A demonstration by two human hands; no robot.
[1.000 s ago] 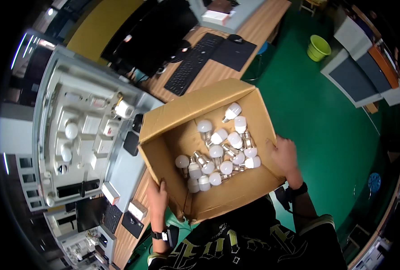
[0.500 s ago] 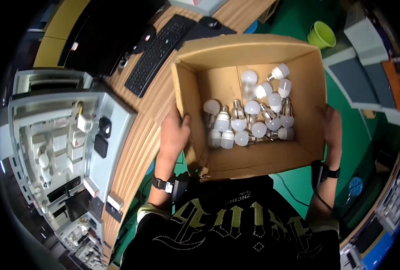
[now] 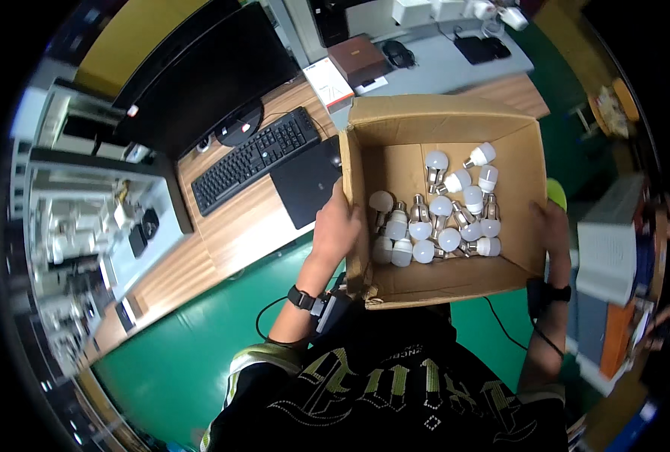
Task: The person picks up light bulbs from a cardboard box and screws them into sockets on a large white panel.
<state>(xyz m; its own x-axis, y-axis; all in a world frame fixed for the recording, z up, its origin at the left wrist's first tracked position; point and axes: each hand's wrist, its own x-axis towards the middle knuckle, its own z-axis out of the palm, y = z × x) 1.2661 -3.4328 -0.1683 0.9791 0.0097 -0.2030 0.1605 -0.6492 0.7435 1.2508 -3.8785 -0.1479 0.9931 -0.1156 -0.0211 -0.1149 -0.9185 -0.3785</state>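
Note:
An open cardboard box [image 3: 446,116] is held up in front of my body. Inside it several light bulbs [image 3: 473,197] with white domes and metal bases lie loosely on the bottom, mostly toward the lower half. My left hand [image 3: 338,223] is closed on the box's left side, thumb against the cardboard. My right hand [image 3: 550,226] grips the right side, some of its fingers hidden by the box and blurred.
Beyond the box is a wooden desk [image 3: 219,245] with a monitor [image 3: 203,71], keyboard [image 3: 248,158], black mat [image 3: 299,188], white box [image 3: 327,81] and brown box [image 3: 356,59]. Left are display boards [image 3: 79,241]; right, a green bucket [image 3: 556,193] and grey furniture [image 3: 602,256] over green floor [image 3: 169,384].
The view has turned, bringing more of the desk in front of me. The box, held in both hands, has shifted right and is less tilted than a second ago; the bulbs remain inside.

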